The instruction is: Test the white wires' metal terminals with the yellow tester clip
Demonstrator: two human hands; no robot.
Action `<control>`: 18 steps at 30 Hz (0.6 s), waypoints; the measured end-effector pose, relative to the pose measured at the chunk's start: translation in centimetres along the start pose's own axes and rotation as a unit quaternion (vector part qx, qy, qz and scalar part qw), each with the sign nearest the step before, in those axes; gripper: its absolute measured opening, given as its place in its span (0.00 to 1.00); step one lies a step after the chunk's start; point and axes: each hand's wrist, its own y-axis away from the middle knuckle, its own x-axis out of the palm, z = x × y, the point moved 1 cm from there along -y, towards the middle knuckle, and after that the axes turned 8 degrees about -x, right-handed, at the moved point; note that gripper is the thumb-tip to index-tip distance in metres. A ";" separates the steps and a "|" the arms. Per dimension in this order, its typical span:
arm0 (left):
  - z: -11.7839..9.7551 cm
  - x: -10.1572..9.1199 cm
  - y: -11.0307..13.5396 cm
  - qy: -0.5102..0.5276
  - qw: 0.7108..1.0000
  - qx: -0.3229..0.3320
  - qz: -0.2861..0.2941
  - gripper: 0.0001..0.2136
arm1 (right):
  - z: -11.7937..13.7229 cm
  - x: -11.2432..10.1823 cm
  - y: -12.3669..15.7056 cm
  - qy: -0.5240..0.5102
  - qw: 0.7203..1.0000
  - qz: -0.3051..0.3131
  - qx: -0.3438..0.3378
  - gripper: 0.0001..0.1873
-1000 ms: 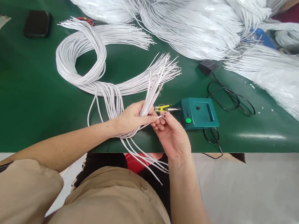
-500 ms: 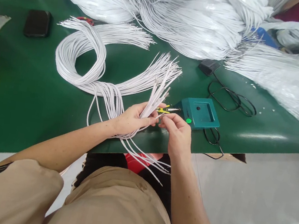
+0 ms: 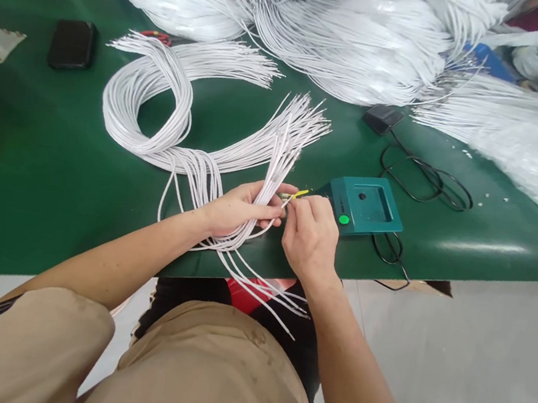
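Observation:
My left hand point(image 3: 240, 209) is closed around a bunch of white wires point(image 3: 280, 156), whose stripped or metal-tipped ends fan upward past my thumb. My right hand point(image 3: 312, 235) is closed in a pinch beside it, at the end of a single white wire; the fingertips partly hide that end. Between the two hands a small yellow-handled clip point(image 3: 300, 194) shows, its far side covered by my right fingers. Just right of my right hand sits a teal device point(image 3: 367, 206) with a green button and a shallow tray. Several loose wires point(image 3: 261, 288) hang over the table's front edge.
A looped bundle of white wires point(image 3: 146, 109) lies on the green table point(image 3: 47, 195). Big heaps of white wire point(image 3: 348, 38) cover the back. A black adapter point(image 3: 382, 119) with a black cable point(image 3: 430, 172) lies behind the device. A black box point(image 3: 71, 44) sits at the left.
My right hand has turned and moved slightly up and left, and now covers part of the clip. The yellow handle has tilted. My left hand stays around the wires, whose upper ends have shifted left.

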 end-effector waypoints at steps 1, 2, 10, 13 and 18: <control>0.0 0.0 -0.1 0.012 1.000 -0.005 -0.004 0.20 | -0.4 -0.1 -0.2 0.035 0.999 0.026 -0.025 0.16; 0.0 -0.1 -0.2 0.019 1.000 -0.009 -0.009 0.20 | -0.9 -0.3 -0.5 0.060 0.996 0.049 -0.042 0.15; 0.4 -0.2 -1.3 -0.043 0.995 0.012 -0.087 0.21 | -5.5 -1.6 -3.1 0.074 0.976 0.193 -0.073 0.07; 0.4 -0.2 -1.5 -0.103 0.987 0.023 -0.123 0.20 | -6.0 -1.6 -3.2 0.060 0.972 0.213 -0.084 0.05; 0.6 -0.3 -1.6 -0.185 0.970 0.025 -0.159 0.18 | -6.2 -1.5 -3.2 0.078 0.970 0.207 -0.100 0.07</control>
